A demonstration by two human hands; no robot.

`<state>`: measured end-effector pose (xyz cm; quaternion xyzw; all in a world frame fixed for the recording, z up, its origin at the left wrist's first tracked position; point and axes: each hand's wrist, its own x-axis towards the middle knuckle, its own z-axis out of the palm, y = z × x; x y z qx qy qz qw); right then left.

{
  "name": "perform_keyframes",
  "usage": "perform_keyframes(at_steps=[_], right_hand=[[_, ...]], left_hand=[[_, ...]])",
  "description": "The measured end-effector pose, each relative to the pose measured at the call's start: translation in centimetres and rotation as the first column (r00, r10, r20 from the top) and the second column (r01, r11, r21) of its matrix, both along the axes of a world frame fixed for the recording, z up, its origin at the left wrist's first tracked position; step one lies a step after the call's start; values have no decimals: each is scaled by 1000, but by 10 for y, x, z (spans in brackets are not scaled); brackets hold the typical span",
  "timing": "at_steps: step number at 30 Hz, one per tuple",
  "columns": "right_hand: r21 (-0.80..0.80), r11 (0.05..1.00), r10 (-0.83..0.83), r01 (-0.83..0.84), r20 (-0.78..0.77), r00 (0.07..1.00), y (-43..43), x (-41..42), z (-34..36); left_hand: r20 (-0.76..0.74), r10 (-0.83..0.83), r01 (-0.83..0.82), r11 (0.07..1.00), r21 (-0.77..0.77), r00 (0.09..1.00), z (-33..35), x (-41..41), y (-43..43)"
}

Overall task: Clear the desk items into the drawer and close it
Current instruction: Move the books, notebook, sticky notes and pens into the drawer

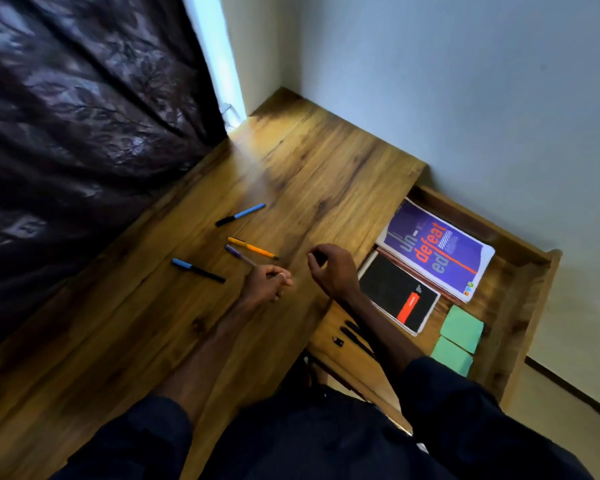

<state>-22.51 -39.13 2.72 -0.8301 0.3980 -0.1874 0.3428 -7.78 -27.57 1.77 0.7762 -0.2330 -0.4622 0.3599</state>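
Observation:
Several pens lie on the wooden desk: a blue-and-black pen furthest away, an orange pen in the middle, another blue-capped black pen to the left. My left hand is closed around the end of a purple pen. My right hand hovers over the desk edge, fingers curled, holding nothing I can see. The open drawer on the right holds a purple booklet, a black booklet, two green sticky-note pads and several dark pens.
A dark patterned curtain hangs along the left side of the desk. A pale wall stands behind the desk and drawer. My dark sleeves fill the bottom of the view.

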Motion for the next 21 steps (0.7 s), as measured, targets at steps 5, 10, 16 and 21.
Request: perform_keyframes(at_steps=[5,10,16,21], right_hand=[[71,987,149,-143,-102,984,10,62,-10],[75,969,246,-235,-215,945,18,106,-15],[23,947,307,-321,-370,877,12,139,-29],[34,950,296,-310,-413,861,4,143,-41]], left_hand=[[18,246,-246,965,86,969,-3,53,39],[95,343,-352,928,120,935,-6,86,72],[143,353,-368,925,96,924,-14,85,65],[261,222,-271,948,169,939,-19,77,36]])
